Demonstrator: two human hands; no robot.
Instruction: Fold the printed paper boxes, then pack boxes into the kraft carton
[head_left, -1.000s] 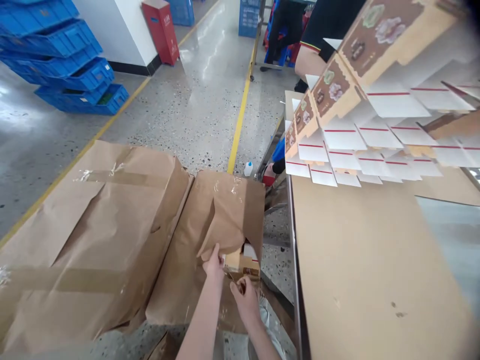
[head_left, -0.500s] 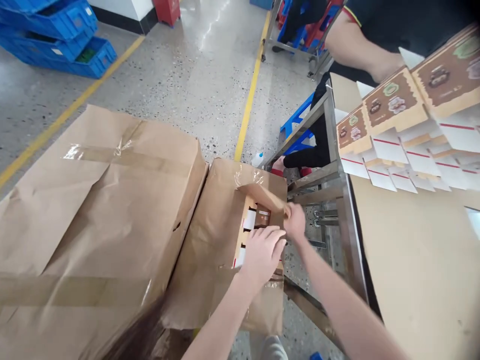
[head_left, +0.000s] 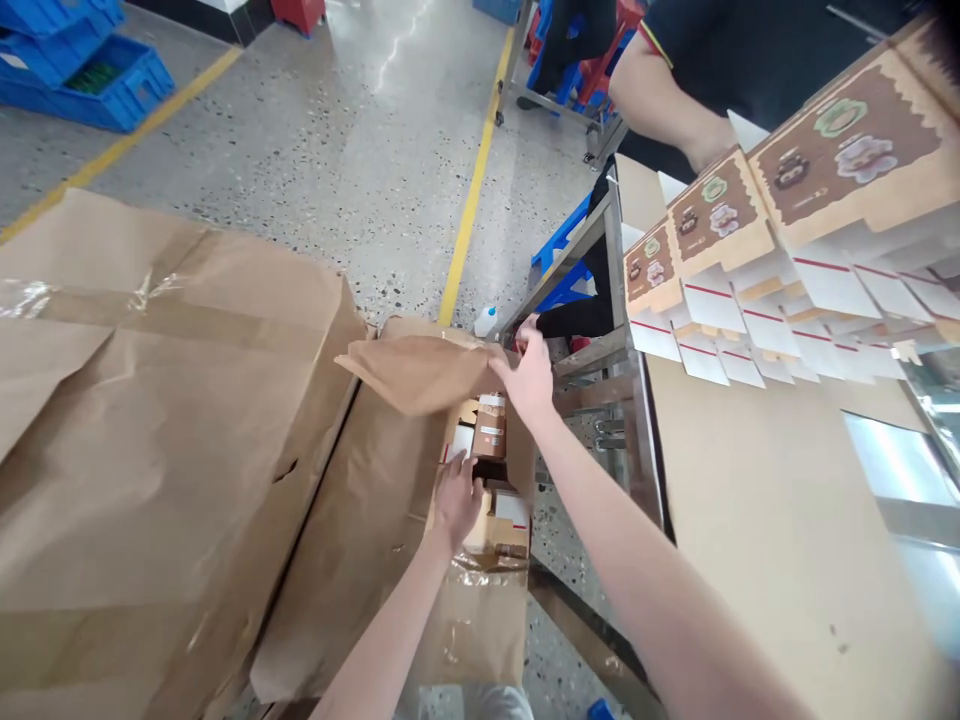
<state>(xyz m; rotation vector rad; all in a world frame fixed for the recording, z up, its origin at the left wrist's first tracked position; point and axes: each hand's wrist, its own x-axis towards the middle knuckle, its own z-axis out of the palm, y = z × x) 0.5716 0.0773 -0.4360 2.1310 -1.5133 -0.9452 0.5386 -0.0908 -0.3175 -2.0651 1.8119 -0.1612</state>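
Note:
A wrapped package of brown kraft paper [head_left: 360,500] lies before me, torn open on its right side. My right hand [head_left: 531,385] pinches the edge of the lifted paper flap [head_left: 420,372], which bends back toward the left. Inside the opening are several folded cartons, among them a brown printed carton [head_left: 490,430] and a carton with a white, red-striped flap [head_left: 511,510]. Over the opening's left side lies my left hand [head_left: 459,500], its fingers apart and touching the cartons, gripping nothing that I can see.
A larger paper-wrapped package [head_left: 165,440] stands close on the left. To the right, rows of printed cartons [head_left: 724,215] stand on a cardboard-covered table [head_left: 750,480]. Beyond it is a co-worker's arm [head_left: 667,105]. Blue crates [head_left: 112,85] and a white bottle [head_left: 486,320] are on the floor.
My right hand has pulled the paper flap up and away to the left, widening the opening over the cartons. My left hand has moved to the opening's left side. The view has shifted right.

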